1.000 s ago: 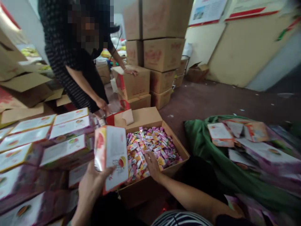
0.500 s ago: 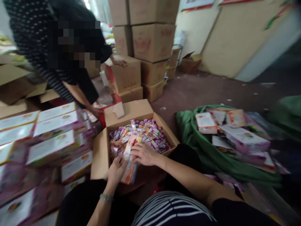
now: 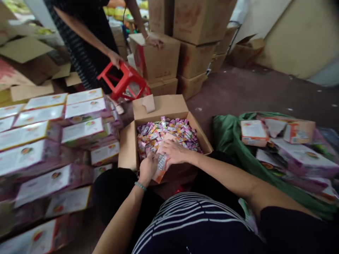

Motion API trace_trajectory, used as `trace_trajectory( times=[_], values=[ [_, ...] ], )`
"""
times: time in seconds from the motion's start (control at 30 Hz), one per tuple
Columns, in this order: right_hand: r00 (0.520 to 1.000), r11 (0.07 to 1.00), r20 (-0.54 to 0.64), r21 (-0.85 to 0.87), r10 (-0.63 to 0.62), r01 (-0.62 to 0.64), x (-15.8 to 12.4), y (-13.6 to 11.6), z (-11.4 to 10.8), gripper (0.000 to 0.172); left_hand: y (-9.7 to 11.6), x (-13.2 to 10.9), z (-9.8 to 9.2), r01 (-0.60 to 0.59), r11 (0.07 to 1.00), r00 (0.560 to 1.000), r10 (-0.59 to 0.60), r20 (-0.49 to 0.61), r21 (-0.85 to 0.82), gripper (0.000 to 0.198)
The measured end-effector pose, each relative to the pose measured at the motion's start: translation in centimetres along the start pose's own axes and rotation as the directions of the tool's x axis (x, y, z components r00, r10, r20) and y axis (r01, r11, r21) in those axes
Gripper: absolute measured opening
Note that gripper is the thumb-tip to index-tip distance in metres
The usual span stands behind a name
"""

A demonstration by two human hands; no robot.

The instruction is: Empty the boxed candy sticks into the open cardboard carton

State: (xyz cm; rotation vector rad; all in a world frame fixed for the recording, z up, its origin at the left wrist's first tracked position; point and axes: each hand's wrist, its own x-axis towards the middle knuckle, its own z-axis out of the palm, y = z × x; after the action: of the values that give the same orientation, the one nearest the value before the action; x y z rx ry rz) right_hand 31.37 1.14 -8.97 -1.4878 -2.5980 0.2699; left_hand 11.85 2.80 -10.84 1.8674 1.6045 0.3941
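As seen from left to right, first a low pile of white and pink printed cardboard boxes [image 3: 50, 148] with small fruit pictures, on the near left. Beyond it, at far left, a co-worker in a dark dotted dress [image 3: 84, 46], one hand [image 3: 115, 58] around a tilted red plastic stool [image 3: 127, 83], the other hand [image 3: 155, 41] on a brown cardboard carton [image 3: 156, 58]. In the middle, an open brown cardboard box [image 3: 161, 106] full of small pink and yellow wrapped sachets [image 3: 169, 132]. Inside this box, on the sachets, an orange and white paper packet [image 3: 162, 165], with the left hand [image 3: 148, 168] closed on its edge and the right hand [image 3: 176, 151] open, fingers spread, lying flat against it. Further right, a crumpled green cloth [image 3: 233, 148] on the dark floor, with more printed boxes [image 3: 299, 158] on top.
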Motion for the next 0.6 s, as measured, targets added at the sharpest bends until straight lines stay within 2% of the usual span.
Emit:
trace_trajectory(
  times=[0.1, 0.17, 0.23, 0.37, 0.5, 0.6],
  values=[
    [0.999, 0.999, 0.039, -0.044, -0.017, 0.019, -0.6, -0.4, -0.7, 0.034, 0.5, -0.2, 0.1, -0.011, 0.978, 0.994, -0.012, 0.113, 0.206, 0.017],
    [0.996, 0.995, 0.074, -0.077, -0.051, 0.056, -1.1, -0.4, -0.7, 0.022, 0.8, -0.1, 0.0, -0.042, 0.958, 0.986, -0.005, 0.165, 0.283, 0.022],
    [0.995, 0.990, 0.049, -0.103, -0.090, 0.095, -1.9, -0.3, -0.1, 0.017, 1.0, -0.1, -0.1, -0.079, 0.945, 0.983, 0.021, 0.182, 0.317, 0.027],
    [0.975, 0.976, -0.158, -0.171, -0.159, 0.131, -4.0, 0.0, 2.2, 0.024, 1.5, -0.4, 0.0, -0.099, 0.940, 0.981, 0.037, 0.189, 0.326, 0.036],
    [0.904, 0.958, -0.346, -0.223, -0.251, 0.180, -6.1, -0.4, 4.1, 0.028, 1.8, -0.7, 0.4, -0.118, 0.950, 0.979, 0.063, 0.192, 0.290, 0.037],
    [0.846, 0.951, -0.443, -0.225, -0.295, 0.214, -7.6, -0.9, 4.3, 0.032, 1.4, 0.1, 0.1, -0.100, 0.957, 0.989, 0.066, 0.131, 0.274, 0.033]
  ],
)
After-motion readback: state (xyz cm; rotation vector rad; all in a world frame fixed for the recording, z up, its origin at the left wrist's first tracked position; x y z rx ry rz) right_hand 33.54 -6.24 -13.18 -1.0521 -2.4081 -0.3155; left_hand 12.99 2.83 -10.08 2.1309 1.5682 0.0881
